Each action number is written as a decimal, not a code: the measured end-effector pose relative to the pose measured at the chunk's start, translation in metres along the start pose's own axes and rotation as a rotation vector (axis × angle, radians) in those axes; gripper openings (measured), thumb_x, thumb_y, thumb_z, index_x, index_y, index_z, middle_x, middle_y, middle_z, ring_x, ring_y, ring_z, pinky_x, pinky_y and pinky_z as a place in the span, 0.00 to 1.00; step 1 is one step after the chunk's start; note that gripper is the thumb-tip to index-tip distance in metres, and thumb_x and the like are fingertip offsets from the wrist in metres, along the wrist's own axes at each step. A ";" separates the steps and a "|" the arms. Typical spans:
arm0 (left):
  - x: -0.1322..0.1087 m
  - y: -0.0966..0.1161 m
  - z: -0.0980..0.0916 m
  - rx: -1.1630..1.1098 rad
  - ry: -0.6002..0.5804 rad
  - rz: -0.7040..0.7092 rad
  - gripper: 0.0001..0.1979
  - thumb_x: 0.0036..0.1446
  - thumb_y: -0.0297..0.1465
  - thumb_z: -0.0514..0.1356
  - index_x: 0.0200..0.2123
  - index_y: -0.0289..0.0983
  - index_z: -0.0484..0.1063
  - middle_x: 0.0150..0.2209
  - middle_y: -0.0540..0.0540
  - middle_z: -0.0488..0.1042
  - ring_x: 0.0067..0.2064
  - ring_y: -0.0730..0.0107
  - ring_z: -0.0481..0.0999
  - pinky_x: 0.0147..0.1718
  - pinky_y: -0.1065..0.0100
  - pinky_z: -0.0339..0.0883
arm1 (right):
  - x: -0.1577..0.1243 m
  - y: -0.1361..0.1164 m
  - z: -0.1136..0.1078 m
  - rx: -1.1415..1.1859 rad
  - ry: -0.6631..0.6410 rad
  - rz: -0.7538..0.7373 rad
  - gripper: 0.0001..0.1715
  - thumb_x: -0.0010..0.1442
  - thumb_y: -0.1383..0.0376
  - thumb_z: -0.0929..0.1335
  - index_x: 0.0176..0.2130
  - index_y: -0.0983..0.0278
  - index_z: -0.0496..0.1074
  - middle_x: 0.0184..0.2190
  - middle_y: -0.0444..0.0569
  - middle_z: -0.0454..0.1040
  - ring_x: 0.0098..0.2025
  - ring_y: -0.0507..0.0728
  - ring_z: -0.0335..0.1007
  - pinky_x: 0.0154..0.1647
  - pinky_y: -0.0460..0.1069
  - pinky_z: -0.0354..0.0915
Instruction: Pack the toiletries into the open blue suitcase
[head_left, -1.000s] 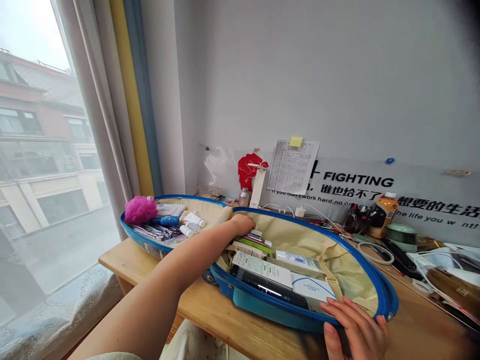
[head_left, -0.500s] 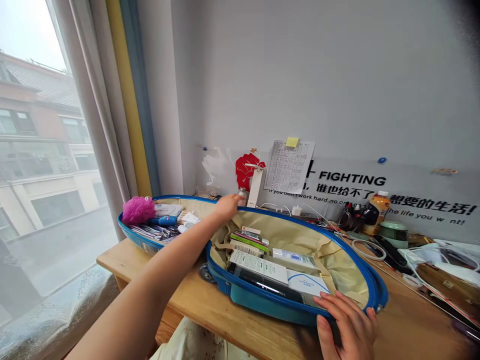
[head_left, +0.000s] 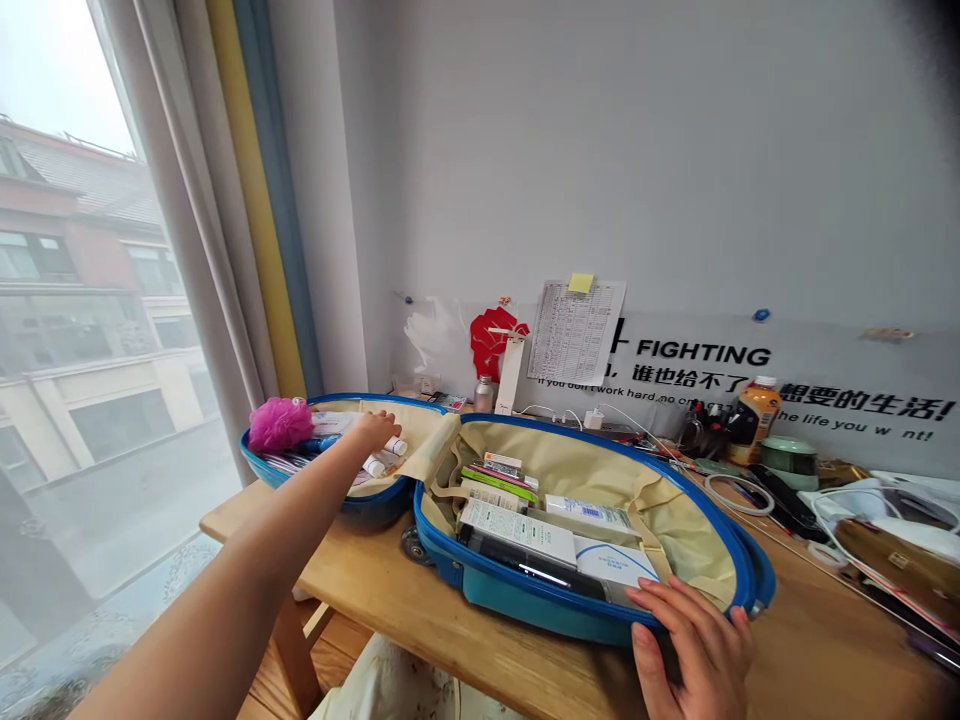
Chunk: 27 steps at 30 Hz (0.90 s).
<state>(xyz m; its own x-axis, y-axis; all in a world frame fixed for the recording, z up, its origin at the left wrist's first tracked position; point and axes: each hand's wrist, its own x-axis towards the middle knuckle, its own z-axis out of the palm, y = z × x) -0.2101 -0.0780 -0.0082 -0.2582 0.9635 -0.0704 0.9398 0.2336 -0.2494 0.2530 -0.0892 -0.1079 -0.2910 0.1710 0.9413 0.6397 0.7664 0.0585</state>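
An open blue suitcase with beige lining lies on the wooden desk. My left hand is over its left half, by white tubes and a blue packet; its fingers are partly hidden, and what they hold, if anything, cannot be made out. A pink bath puff sits at the far left. Spread over the front right rim is my right hand, holding nothing. White boxes, a green item and a dark case lie in the right half.
Behind the suitcase stand a small bottle and a white upright holder. Cables, an orange bottle, a green jar and a brown pouch crowd the desk's right side. A window and curtains are at left.
My left hand has moved left and down, from beside the small bottle to above the left half of the suitcase. My right hand has stayed on the rim.
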 end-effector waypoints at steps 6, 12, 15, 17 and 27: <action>-0.005 -0.007 0.003 -0.088 0.016 -0.055 0.15 0.63 0.36 0.59 0.50 0.36 0.69 0.51 0.42 0.71 0.48 0.62 0.73 0.47 0.54 0.71 | 0.001 -0.002 0.000 0.007 -0.011 0.010 0.12 0.66 0.60 0.59 0.40 0.60 0.70 0.36 0.50 0.75 0.45 0.60 0.69 0.61 0.62 0.47; -0.010 0.001 -0.014 -0.245 0.243 -0.142 0.19 0.63 0.37 0.58 0.54 0.36 0.66 0.53 0.41 0.69 0.49 0.61 0.73 0.46 0.54 0.71 | 0.002 -0.002 0.002 0.006 -0.004 -0.012 0.12 0.66 0.61 0.59 0.40 0.61 0.69 0.36 0.51 0.75 0.45 0.61 0.68 0.61 0.63 0.46; 0.000 0.022 -0.037 -0.315 0.333 -0.085 0.21 0.64 0.38 0.56 0.57 0.37 0.63 0.55 0.40 0.68 0.51 0.59 0.72 0.49 0.52 0.70 | -0.001 0.000 0.002 0.005 -0.004 -0.004 0.12 0.65 0.60 0.59 0.40 0.61 0.69 0.36 0.51 0.74 0.45 0.62 0.68 0.61 0.64 0.46; 0.009 0.045 -0.050 -0.350 0.329 0.012 0.22 0.65 0.39 0.55 0.58 0.36 0.63 0.54 0.40 0.69 0.50 0.60 0.73 0.48 0.52 0.70 | -0.002 0.000 0.002 0.007 -0.004 0.001 0.12 0.65 0.60 0.59 0.40 0.61 0.70 0.36 0.51 0.74 0.45 0.62 0.68 0.61 0.64 0.47; 0.026 0.140 -0.042 -0.270 0.073 0.423 0.16 0.63 0.37 0.58 0.51 0.36 0.69 0.50 0.42 0.72 0.47 0.63 0.74 0.46 0.55 0.71 | -0.003 0.003 0.001 -0.017 -0.014 -0.021 0.11 0.65 0.61 0.60 0.41 0.61 0.69 0.36 0.51 0.74 0.46 0.62 0.68 0.61 0.64 0.47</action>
<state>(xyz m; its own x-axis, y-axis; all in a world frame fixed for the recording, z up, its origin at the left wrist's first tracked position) -0.0757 -0.0147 -0.0040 0.1650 0.9855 -0.0407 0.9855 -0.1631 0.0459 0.2551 -0.0866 -0.1112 -0.3142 0.1632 0.9352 0.6450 0.7595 0.0842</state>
